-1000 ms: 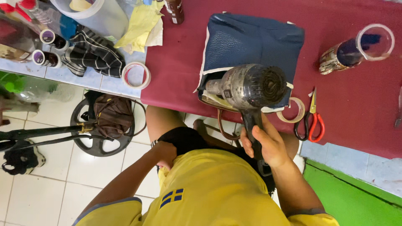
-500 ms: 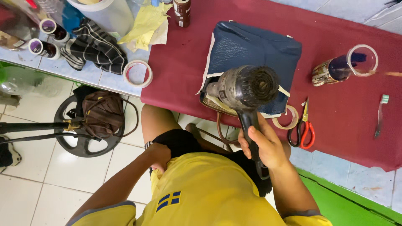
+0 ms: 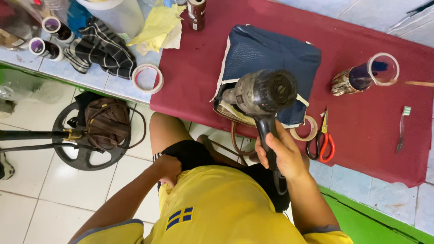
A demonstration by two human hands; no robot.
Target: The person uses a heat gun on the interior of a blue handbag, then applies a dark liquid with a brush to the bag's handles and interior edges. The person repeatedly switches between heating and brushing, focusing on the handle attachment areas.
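head view. right hand (image 3: pixel 282 153) wrapped tight round the handle of a dryer (image 3: pixel 264 92), centre of frame. barrel aimed down at the bag (image 3: pixel 271 58) just under it, probably so the air lands on the blue panel. bag lies flat on the red cloth (image 3: pixel 361 131) covering the desk (image 3: pixel 90 74), near edge at the desk's front, a brown strap hanging off toward the lap.

left hand (image 3: pixel 169 168) lower centre-left, resting on the thigh at the shorts hem; grip curled on itself, holding nothing i can see.

dryer: dark, scuffed, rear grille facing the camera. bag: navy grained leather, pale lining showing along its left and lower edges.

scissors (image 3: pixel 322 142) and a tape roll (image 3: pixel 307 129) sit just right of the bag, near the right hand. another tape roll (image 3: pixel 147 77) left of the cloth.
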